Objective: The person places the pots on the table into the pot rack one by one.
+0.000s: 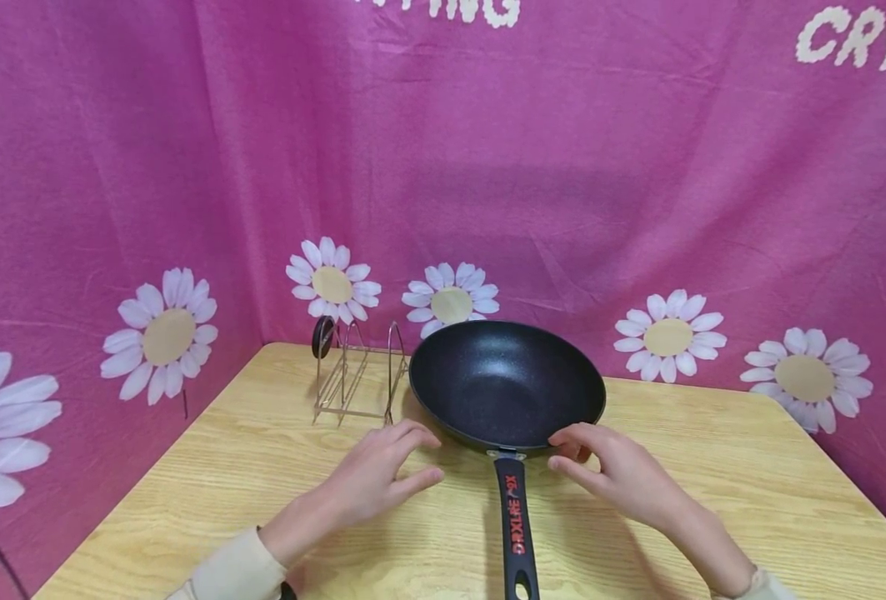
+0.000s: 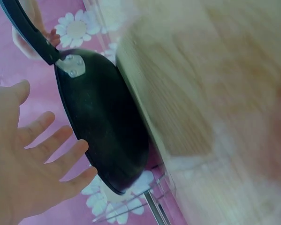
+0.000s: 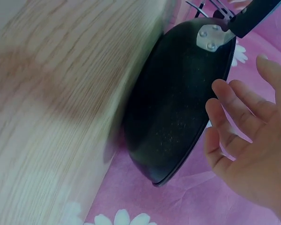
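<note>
A black frying pan [image 1: 498, 387] with deep sloping sides stands on the wooden table, its handle [image 1: 516, 525] with red lettering pointing toward me. My left hand [image 1: 375, 471] hovers left of the handle, thumb and fingers spread apart and holding nothing. In the left wrist view, the fingers of that left hand [image 2: 41, 159] reach toward the pan's outer side [image 2: 100, 117]. My right hand [image 1: 618, 471] is at the pan's near right rim, fingers loosely bent; whether the fingertips touch it, I cannot tell. The right wrist view shows nothing inside that right hand [image 3: 248, 136].
A metal wire rack [image 1: 352, 383] with a black round piece [image 1: 323, 337] at its left end stands close to the pan's left side. Behind and left of the table [image 1: 713, 467] hangs a pink cloth [image 1: 563, 208] printed with white daisies.
</note>
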Demonstrator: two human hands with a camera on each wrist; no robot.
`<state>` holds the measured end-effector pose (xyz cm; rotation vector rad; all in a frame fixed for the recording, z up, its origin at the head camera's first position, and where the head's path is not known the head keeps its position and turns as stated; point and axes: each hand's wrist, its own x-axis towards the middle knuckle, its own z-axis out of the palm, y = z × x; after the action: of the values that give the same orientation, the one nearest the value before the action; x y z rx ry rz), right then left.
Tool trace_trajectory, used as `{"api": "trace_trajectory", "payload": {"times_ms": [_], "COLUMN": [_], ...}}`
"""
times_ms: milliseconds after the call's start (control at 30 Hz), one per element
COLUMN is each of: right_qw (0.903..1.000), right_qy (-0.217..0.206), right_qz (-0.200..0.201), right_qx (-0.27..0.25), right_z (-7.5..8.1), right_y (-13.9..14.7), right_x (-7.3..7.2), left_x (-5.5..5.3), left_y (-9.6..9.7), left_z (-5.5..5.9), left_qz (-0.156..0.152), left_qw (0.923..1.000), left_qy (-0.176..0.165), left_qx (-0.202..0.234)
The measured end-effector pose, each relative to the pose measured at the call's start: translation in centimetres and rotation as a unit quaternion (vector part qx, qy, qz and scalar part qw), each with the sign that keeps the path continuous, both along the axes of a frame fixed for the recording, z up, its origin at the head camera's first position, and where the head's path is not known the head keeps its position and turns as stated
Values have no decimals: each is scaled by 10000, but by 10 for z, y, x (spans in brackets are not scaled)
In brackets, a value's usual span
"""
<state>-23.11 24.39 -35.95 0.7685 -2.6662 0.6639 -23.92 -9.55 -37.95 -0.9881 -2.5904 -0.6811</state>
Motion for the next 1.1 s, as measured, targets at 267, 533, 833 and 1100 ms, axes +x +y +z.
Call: {"api": "trace_trajectory", "payload": {"times_ms": [267,533,833,1100], "right_qw": [9995,9988,9940,9912], "right_qy": [-232,-368,-1067,-1300], "right_qz": [222,312,255,225], "right_qx": [-20,-6,43,-100], "right_z": [-2,-2,0,-1], "right_y": [-8,-14,-21,-25], "right_x": [4,9,13,12], "left_x": [9,18,27,33], "left_y": [11,19,30,40], "left_z": [0,-1,0,0], "left_qz": [-233,-433,-316,-51], "left_qw": [9989,9959,9912,9781], "left_qy": [-399,-794,-1277,-2040], "left_qx": [-5,15,163,414]}}
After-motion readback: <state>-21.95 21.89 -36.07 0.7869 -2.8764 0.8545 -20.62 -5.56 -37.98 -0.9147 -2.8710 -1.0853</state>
